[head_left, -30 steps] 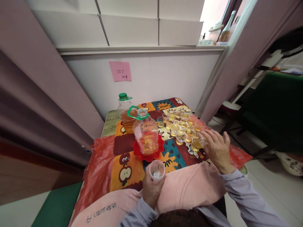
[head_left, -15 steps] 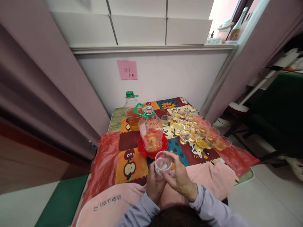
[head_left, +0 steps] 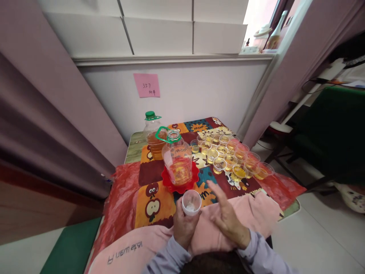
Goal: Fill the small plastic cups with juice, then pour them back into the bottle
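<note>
A clear plastic cup [head_left: 191,203] is wrapped in the fingers of my left hand [head_left: 184,227], above the table's near edge. It is tilted so that I look into its mouth; no yellow liquid shows in it. My right hand [head_left: 228,219] is apart from the cup, to its right, fingers stretched out and holding nothing. Beyond the cup an uncapped clear jug [head_left: 179,161] with a green handle stands in a red scalloped dish [head_left: 194,178], some yellow liquid at its bottom. To the right stand several plastic cups [head_left: 219,164] of yellow liquid in rows.
A second jug [head_left: 155,142] with a green cap and amber liquid stands behind left. A patterned cloth [head_left: 159,207] and red plastic sheet [head_left: 122,196] cover the table. A pink towel [head_left: 251,213] lies along the near edge. A green chair [head_left: 327,121] stands at right.
My right hand has let go of the cup and moved to the right, its fingers opening out. The left hand keeps the cup and has lowered it slightly. The whole view has shifted a little.
</note>
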`<control>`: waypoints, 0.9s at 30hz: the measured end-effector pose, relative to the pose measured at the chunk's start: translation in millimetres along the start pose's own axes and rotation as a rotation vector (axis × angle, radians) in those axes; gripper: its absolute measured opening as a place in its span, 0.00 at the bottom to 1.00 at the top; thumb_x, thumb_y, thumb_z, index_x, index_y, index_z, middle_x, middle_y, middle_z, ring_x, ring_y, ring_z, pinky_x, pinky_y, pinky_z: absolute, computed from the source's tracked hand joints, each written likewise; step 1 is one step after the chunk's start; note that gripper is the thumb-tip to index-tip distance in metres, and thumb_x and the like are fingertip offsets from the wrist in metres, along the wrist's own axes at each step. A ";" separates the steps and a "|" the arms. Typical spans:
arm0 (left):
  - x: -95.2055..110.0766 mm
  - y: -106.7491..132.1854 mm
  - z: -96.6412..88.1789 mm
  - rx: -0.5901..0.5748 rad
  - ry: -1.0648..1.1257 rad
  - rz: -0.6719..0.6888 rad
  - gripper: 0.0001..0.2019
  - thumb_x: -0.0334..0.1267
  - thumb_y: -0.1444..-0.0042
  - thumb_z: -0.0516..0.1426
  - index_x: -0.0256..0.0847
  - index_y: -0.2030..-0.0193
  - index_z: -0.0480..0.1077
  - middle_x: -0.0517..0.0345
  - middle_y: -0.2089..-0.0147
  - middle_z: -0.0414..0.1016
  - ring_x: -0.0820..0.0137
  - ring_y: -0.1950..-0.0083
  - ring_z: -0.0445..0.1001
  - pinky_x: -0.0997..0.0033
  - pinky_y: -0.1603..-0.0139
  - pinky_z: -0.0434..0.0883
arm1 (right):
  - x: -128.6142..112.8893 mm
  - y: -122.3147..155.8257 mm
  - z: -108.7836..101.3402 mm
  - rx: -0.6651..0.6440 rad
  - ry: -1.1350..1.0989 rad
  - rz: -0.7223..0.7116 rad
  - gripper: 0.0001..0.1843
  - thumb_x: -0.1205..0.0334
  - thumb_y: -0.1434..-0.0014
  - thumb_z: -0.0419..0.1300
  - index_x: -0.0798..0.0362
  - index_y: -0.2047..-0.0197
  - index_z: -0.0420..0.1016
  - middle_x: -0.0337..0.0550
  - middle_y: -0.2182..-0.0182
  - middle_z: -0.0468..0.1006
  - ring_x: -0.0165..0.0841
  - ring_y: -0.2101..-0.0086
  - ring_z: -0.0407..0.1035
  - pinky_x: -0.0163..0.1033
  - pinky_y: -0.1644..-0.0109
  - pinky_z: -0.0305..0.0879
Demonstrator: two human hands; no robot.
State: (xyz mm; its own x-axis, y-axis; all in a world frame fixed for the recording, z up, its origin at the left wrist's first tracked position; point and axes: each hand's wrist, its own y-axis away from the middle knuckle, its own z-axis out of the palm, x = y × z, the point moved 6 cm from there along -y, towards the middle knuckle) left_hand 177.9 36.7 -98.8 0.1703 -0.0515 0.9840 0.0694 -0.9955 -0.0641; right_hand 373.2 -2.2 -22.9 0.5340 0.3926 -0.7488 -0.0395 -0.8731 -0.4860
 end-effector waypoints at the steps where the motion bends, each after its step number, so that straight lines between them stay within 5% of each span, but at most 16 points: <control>1: -0.7 -0.3 -1.3 0.017 -0.023 0.001 0.31 0.51 0.54 0.73 0.43 0.45 0.72 0.45 0.50 0.87 0.50 0.50 0.87 0.47 0.46 0.82 | 13.0 -1.3 -18.4 0.145 -0.012 0.093 0.38 0.35 0.31 0.62 0.37 0.24 0.62 0.55 0.29 0.73 0.56 0.30 0.68 0.68 0.25 0.63; 4: -1.4 -1.7 -1.6 0.014 -0.037 0.012 0.31 0.51 0.54 0.72 0.43 0.44 0.72 0.46 0.51 0.87 0.51 0.51 0.87 0.49 0.48 0.82 | 62.9 5.4 -70.7 0.618 -0.046 0.394 0.34 0.40 0.38 0.70 0.47 0.37 0.68 0.58 0.41 0.79 0.52 0.39 0.76 0.66 0.31 0.70; 6: -1.0 -2.7 -1.2 0.008 -0.045 0.020 0.31 0.51 0.53 0.72 0.43 0.44 0.72 0.46 0.51 0.87 0.52 0.51 0.87 0.50 0.48 0.82 | 94.4 11.3 -89.0 0.768 -0.066 0.517 0.39 0.38 0.46 0.75 0.49 0.41 0.67 0.57 0.44 0.79 0.51 0.43 0.77 0.64 0.34 0.72; 12: -0.8 -3.3 -1.9 0.017 -0.060 0.020 0.30 0.50 0.54 0.72 0.43 0.46 0.72 0.44 0.51 0.86 0.51 0.51 0.87 0.48 0.47 0.82 | 137.5 15.5 -93.8 0.764 0.051 0.601 0.46 0.35 0.57 0.78 0.50 0.44 0.67 0.55 0.48 0.79 0.48 0.49 0.77 0.57 0.41 0.76; 27: -3.0 -4.0 -2.3 0.011 -0.050 0.009 0.31 0.52 0.55 0.72 0.44 0.46 0.73 0.45 0.50 0.87 0.52 0.51 0.87 0.49 0.47 0.82 | 143.5 -4.5 -81.5 0.749 0.328 0.792 0.46 0.26 0.52 0.68 0.55 0.44 0.78 0.62 0.52 0.87 0.55 0.55 0.80 0.56 0.47 0.73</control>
State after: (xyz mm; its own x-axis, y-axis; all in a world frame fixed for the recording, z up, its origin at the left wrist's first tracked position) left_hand 174.9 40.6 -101.2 0.2203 -0.0563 0.9738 0.0787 -0.9940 -0.0753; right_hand 518.7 34.5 -91.5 0.3253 -0.3830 -0.8646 -0.8999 -0.4062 -0.1586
